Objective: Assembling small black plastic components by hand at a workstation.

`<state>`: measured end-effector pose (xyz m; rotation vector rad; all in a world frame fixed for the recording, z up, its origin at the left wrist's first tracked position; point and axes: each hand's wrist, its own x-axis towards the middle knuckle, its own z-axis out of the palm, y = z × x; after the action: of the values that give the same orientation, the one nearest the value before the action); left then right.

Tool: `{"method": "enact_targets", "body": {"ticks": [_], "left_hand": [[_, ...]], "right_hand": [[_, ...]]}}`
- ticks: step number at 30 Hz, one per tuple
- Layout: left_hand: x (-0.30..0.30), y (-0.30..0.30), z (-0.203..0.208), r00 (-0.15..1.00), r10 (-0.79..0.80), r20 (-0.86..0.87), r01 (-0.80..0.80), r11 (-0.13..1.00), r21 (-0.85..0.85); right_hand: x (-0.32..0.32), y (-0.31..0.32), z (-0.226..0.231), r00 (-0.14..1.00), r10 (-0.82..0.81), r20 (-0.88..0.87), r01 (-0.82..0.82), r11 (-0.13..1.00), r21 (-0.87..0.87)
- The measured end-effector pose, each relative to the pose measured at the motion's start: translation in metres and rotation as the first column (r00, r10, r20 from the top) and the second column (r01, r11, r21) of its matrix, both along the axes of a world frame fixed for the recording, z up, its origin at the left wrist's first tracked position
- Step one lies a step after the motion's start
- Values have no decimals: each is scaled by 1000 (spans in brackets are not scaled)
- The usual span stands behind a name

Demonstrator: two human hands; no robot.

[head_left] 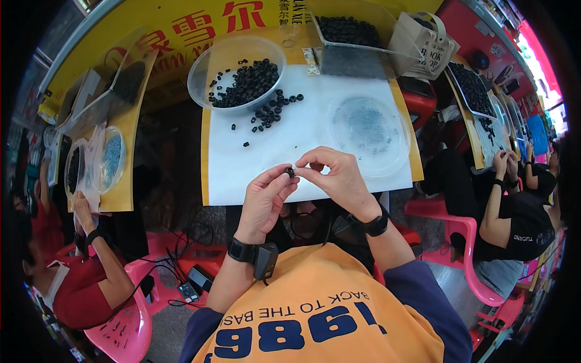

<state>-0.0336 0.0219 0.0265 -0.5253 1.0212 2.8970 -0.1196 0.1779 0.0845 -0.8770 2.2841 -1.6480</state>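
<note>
Above the near edge of the white sheet [233, 175], my left hand [264, 196] pinches a small black cylindrical piece [290, 172] between thumb and fingertips. My right hand [340, 178] meets it there, thumb and forefinger pressed together beside the piece; whatever they hold is too small to name. Beyond my hands, a clear round bowl [195, 85] holds many similar black pieces. Several more loose pieces [266, 115] lie scattered in front of it. To the right sits a shallow clear dish [390, 162] with tiny bluish translucent bits inside.
At the back stands a clear plastic bin [354, 63] full of black pieces, beside a beige tote bag [423, 51]. People work at tables on either side, one in a red top [91, 290], another in black [514, 224]. Pink chairs [469, 242] flank me.
</note>
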Motion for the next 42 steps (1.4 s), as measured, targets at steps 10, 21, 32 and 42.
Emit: {"method": "enact_targets", "body": {"ticks": [10, 21, 32, 42], "left_hand": [[4, -2, 1, 999, 28, -16, -29, 997, -69], [5, -5, 5, 997, 68, -44, -64, 995, 81], [16, -25, 4, 991, 134, -27, -130, 986, 104], [39, -47, -8, 956, 294, -2, -282, 920, 273]], "right_hand": [[8, -13, -3, 995, -4, -102, 6, 1000, 13], [16, -25, -5, 994, -66, -82, 57, 993, -103], [-3, -50, -3, 974, -56, -220, 45, 997, -55], [-53, -122, -84, 894, 262, -364, -174, 951, 257]]}}
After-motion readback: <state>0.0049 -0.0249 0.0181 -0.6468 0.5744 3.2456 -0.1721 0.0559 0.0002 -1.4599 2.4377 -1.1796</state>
